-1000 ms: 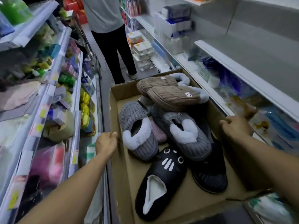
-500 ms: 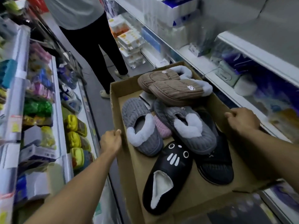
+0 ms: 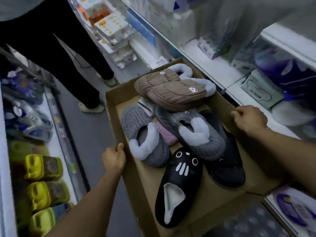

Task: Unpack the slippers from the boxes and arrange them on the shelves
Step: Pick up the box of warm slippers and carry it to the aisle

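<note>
I hold an open cardboard box [image 3: 118,98] in a shop aisle. My left hand [image 3: 113,159] grips its left wall and my right hand [image 3: 250,118] grips its right wall. Inside lie two brown ribbed slippers [image 3: 171,89] stacked at the far end, two grey slippers with white fleece cuffs [image 3: 145,139] in the middle, a bit of a pink slipper [image 3: 166,135] between them, a black cat-face slipper [image 3: 179,182] nearest me and a black ribbed slipper [image 3: 225,170] to its right.
A person in black trousers [image 3: 56,53] stands in the aisle just beyond the box. Left shelves [image 3: 56,147] carry yellow slippers [image 3: 42,168] and other footwear. Right shelves [image 3: 222,74] carry tissue packs and boxes.
The view has tilted downward and the box has sunk lower in the aisle. Both hands keep the same grip on its walls. The slippers inside have not shifted.
</note>
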Demonstrator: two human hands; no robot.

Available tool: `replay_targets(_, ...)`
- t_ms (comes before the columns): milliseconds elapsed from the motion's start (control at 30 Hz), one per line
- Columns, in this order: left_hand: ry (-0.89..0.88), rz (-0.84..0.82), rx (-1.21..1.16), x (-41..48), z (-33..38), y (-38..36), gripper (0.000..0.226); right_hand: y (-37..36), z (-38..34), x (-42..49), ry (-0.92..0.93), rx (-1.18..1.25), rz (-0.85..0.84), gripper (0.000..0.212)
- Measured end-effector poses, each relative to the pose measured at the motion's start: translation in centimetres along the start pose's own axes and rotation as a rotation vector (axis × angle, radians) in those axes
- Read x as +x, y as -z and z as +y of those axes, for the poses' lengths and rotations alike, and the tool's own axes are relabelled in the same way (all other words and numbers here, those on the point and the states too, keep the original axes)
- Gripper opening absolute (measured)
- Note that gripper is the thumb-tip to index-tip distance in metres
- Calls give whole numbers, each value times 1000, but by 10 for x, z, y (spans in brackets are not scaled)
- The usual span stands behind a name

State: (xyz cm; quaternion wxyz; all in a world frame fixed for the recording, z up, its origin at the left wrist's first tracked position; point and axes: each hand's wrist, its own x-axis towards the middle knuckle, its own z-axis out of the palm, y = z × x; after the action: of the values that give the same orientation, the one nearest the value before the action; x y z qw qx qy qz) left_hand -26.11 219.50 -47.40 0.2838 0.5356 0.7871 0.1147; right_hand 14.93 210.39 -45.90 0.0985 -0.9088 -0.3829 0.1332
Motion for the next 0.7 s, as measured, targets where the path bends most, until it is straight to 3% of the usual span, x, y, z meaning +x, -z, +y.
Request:
replay_targets(333,42,-60,34,75,24,-106,48,-71,19,97,-59,-41,6,29)
replay_targets(700,28,-56,38,60,65,-129,46,-73,9,128,-179,-91,28,22)
